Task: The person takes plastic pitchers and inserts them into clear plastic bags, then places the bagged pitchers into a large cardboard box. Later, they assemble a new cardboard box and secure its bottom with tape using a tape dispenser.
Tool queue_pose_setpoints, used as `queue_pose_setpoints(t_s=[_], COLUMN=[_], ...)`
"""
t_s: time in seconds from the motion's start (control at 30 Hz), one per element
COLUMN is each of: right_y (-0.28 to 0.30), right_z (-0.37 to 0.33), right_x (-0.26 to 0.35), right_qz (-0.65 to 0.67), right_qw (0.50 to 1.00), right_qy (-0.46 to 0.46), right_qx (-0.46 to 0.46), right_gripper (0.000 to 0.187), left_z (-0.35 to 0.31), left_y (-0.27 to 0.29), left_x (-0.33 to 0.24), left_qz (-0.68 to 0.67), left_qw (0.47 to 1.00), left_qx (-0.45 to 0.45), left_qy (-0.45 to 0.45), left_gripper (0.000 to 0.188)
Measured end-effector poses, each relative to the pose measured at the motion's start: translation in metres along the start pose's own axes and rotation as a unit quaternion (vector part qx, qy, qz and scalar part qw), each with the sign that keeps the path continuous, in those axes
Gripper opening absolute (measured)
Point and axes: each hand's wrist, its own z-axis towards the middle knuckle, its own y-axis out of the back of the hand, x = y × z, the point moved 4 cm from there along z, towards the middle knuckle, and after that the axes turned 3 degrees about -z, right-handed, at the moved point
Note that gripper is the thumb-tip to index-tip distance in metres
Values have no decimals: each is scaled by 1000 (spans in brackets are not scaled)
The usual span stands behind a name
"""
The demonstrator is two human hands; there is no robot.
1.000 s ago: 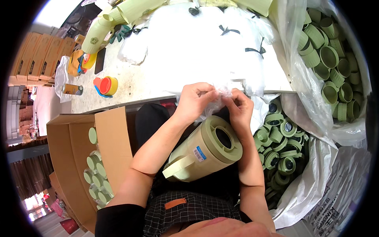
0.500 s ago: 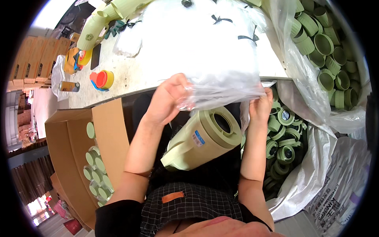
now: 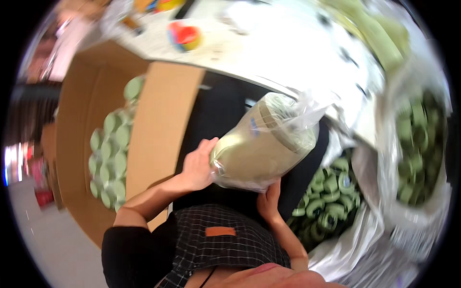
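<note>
You seem to be fitting the bag point(image 3: 312, 109) round the jug point(image 3: 257, 151), tilted over your lap point(image 3: 298, 176), left hand point(image 3: 198, 164) gripping its base, right hand point(image 3: 269, 199) touching its underside, closure hidden, and the next move likely calls for steady two-handed support

Jug point(image 3: 259, 153) inside plastic bag point(image 3: 312, 108) over the lap, between left hand point(image 3: 198, 165) at its left end and right hand point(image 3: 270, 199) at its near edge. Carton point(image 3: 79, 110) to the left, round-topped pieces point(image 3: 113, 122) inside; table point(image 3: 216, 45) ahead, tape roll point(image 3: 188, 38) on its left part. Right side: sack point(image 3: 372, 216) with lids point(image 3: 331, 197) in it, then farther right a second sack point(image 3: 387, 168) holding cups point(image 3: 414, 137).
</note>
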Motion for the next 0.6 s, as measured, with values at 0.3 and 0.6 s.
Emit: queue_pose_setpoints(t_s=[0.3, 0.6], right_y=[-120, -194], right_z=[77, 71], right_x=[146, 167], right_qz=[184, 48], right_qw=[908, 845], right_qy=[32, 193], right_qx=[376, 497], right_gripper=[68, 50], left_z=[-111, -240], left_y=[137, 322], left_x=[97, 399], left_qz=[86, 150], left_qw=[947, 765], left_qx=[-255, -273], left_qy=[178, 563], left_gripper=[33, 55])
